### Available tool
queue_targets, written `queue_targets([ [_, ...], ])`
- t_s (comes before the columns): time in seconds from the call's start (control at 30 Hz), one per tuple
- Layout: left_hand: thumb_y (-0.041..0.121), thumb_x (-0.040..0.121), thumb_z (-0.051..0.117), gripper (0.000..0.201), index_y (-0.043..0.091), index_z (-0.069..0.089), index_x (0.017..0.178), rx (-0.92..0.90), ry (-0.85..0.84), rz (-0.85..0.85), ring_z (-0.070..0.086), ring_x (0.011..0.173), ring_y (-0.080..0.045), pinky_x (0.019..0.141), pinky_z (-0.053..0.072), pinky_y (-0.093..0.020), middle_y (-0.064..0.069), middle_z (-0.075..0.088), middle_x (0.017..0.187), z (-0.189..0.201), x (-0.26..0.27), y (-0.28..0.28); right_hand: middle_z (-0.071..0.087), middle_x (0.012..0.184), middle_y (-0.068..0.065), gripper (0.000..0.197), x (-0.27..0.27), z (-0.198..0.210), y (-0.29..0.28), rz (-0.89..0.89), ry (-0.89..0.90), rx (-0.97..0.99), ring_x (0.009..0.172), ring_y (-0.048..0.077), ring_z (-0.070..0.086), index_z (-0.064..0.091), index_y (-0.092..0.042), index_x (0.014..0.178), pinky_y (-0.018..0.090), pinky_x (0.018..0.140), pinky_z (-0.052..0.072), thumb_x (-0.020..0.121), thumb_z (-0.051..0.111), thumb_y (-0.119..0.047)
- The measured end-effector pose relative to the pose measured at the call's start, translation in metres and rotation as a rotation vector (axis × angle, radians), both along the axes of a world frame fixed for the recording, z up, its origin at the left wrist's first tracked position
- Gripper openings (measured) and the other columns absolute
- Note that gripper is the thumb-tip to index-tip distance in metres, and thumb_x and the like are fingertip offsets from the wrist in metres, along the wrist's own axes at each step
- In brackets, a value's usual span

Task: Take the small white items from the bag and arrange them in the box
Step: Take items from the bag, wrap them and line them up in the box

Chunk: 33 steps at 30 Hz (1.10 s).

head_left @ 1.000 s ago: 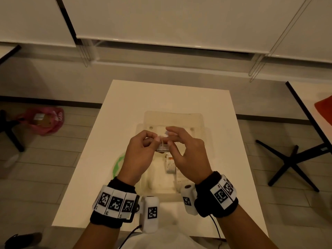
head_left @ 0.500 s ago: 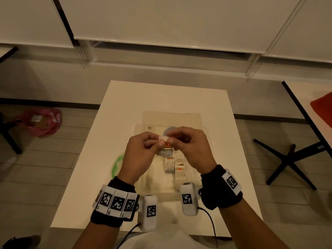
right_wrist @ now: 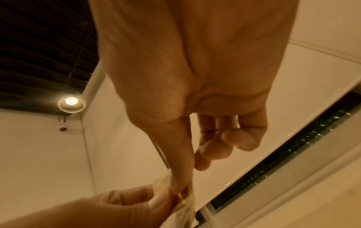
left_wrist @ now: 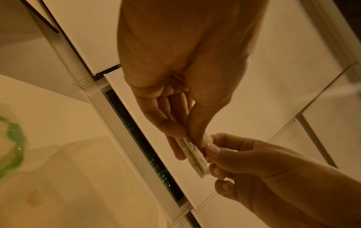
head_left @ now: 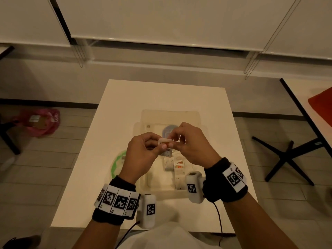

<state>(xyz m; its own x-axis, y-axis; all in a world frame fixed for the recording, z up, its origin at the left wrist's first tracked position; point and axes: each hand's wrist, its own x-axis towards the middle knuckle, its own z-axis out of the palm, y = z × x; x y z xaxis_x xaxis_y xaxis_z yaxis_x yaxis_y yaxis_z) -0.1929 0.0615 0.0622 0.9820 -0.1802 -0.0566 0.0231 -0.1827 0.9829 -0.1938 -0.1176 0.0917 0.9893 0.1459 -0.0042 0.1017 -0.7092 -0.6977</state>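
Above the clear plastic box point(head_left: 158, 184), both hands hold a small stack of thin white items point(head_left: 163, 141) between them; an orange mark shows on it. My left hand point(head_left: 159, 145) pinches the stack point(left_wrist: 193, 154) from the left with thumb and fingers. My right hand point(head_left: 172, 141) pinches its other end point(right_wrist: 183, 200) with thumb and forefinger, the other fingers curled. Several white items point(head_left: 169, 164) lie in rows in the box under the hands. The green-edged bag point(head_left: 115, 164) lies left of the box, partly hidden by my left forearm.
The box sits mid-table on a white table point(head_left: 161, 97), its lid point(head_left: 170, 115) open toward the far side. A pink bag point(head_left: 40, 122) lies on the floor at left. A black chair base point(head_left: 287, 159) and another table point(head_left: 305, 108) stand at right.
Both hands stayed over the box. My right wrist swung out to the right and its fingers curled in. The stack turned between the hands, so the orange mark now shows.
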Motion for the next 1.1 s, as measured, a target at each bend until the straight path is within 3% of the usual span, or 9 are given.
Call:
queue_targets([
  [0.1, 0.009, 0.084, 0.078, 0.015, 0.009, 0.071, 0.098, 0.024, -0.004, -0.016, 0.074, 0.072, -0.010, 0.066, 0.053, -0.017, -0.002, 0.077, 0.074, -0.008, -0.001, 0.001, 0.059, 0.083, -0.007, 0.012, 0.004, -0.006, -0.001, 0.057, 0.019, -0.084, 0.068, 0.000, 0.047, 0.065, -0.020, 0.080, 0.017, 0.063, 0.035, 0.083, 0.076, -0.023],
  [0.23, 0.016, 0.082, 0.081, 0.021, 0.019, 0.069, 0.100, 0.169, 0.008, 0.050, 0.072, 0.079, -0.005, 0.070, 0.055, -0.019, 0.005, 0.076, 0.085, -0.028, 0.001, 0.010, 0.064, 0.076, -0.006, 0.017, 0.016, -0.031, -0.004, 0.055, 0.162, -0.100, 0.067, 0.008, 0.055, 0.063, -0.024, 0.074, 0.024, 0.063, 0.042, 0.081, 0.079, -0.024],
  [0.33, 0.022, 0.085, 0.078, 0.011, 0.020, 0.070, 0.092, 0.233, 0.097, 0.032, 0.069, 0.066, -0.012, 0.062, 0.052, -0.025, 0.001, 0.073, 0.080, -0.036, -0.002, 0.027, 0.064, 0.079, -0.006, 0.016, 0.029, -0.065, -0.005, 0.014, 0.320, -0.213, 0.075, 0.013, 0.059, 0.066, -0.023, 0.077, 0.027, 0.069, 0.044, 0.079, 0.082, -0.023],
  [0.43, 0.020, 0.090, 0.072, 0.013, 0.009, 0.068, 0.083, 0.278, 0.222, -0.144, 0.061, 0.054, -0.013, 0.061, 0.050, -0.027, -0.008, 0.072, 0.070, -0.041, -0.011, 0.054, 0.069, 0.096, 0.001, 0.015, 0.037, -0.101, -0.003, 0.008, 0.443, -0.313, 0.090, 0.018, 0.064, 0.073, -0.016, 0.089, 0.029, 0.079, 0.051, 0.079, 0.083, -0.023],
  [0.5, 0.022, 0.093, 0.069, 0.021, 0.005, 0.067, 0.081, 0.347, 0.335, -0.271, 0.057, 0.052, -0.012, 0.058, 0.047, -0.024, -0.007, 0.071, 0.065, -0.050, -0.019, 0.074, 0.071, 0.102, 0.005, 0.019, 0.040, -0.119, -0.001, 0.016, 0.508, -0.334, 0.090, 0.019, 0.063, 0.074, -0.014, 0.095, 0.026, 0.077, 0.047, 0.079, 0.082, -0.020],
  [0.6, 0.026, 0.096, 0.066, 0.027, 0.006, 0.069, 0.078, 0.509, 0.498, -0.417, 0.055, 0.052, -0.010, 0.057, 0.046, -0.022, -0.003, 0.070, 0.062, -0.075, -0.034, 0.101, 0.073, 0.106, 0.008, 0.018, 0.042, -0.141, 0.002, 0.053, 0.593, -0.371, 0.086, 0.018, 0.060, 0.076, -0.011, 0.096, 0.025, 0.074, 0.043, 0.080, 0.081, -0.016],
  [0.7, 0.029, 0.097, 0.063, 0.030, 0.011, 0.069, 0.074, 0.645, 0.644, -0.516, 0.053, 0.049, -0.009, 0.057, 0.046, -0.019, 0.000, 0.068, 0.060, -0.105, -0.050, 0.124, 0.073, 0.107, 0.006, 0.019, 0.042, -0.157, 0.003, 0.075, 0.644, -0.441, 0.096, 0.023, 0.066, 0.078, -0.014, 0.097, 0.027, 0.077, 0.048, 0.078, 0.081, -0.012],
  [1.0, 0.021, 0.090, 0.058, 0.035, 0.016, 0.062, 0.056, 0.973, 0.873, -0.519, 0.052, 0.040, -0.006, 0.052, 0.044, -0.015, 0.004, 0.060, 0.049, -0.168, -0.088, 0.161, 0.072, 0.101, 0.007, 0.011, 0.048, -0.178, 0.003, 0.062, 0.495, -0.628, 0.093, 0.028, 0.068, 0.075, -0.013, 0.093, 0.036, 0.083, 0.056, 0.084, 0.070, -0.014],
  [1.1, 0.017, 0.090, 0.056, 0.029, 0.008, 0.070, 0.066, 1.027, 0.926, -0.556, 0.063, 0.050, -0.011, 0.053, 0.043, -0.012, -0.003, 0.071, 0.067, -0.172, -0.098, 0.164, 0.072, 0.099, 0.007, 0.011, 0.048, -0.180, 0.004, 0.059, 0.439, -0.693, 0.091, 0.027, 0.068, 0.072, -0.013, 0.096, 0.032, 0.078, 0.052, 0.087, 0.067, -0.017],
])
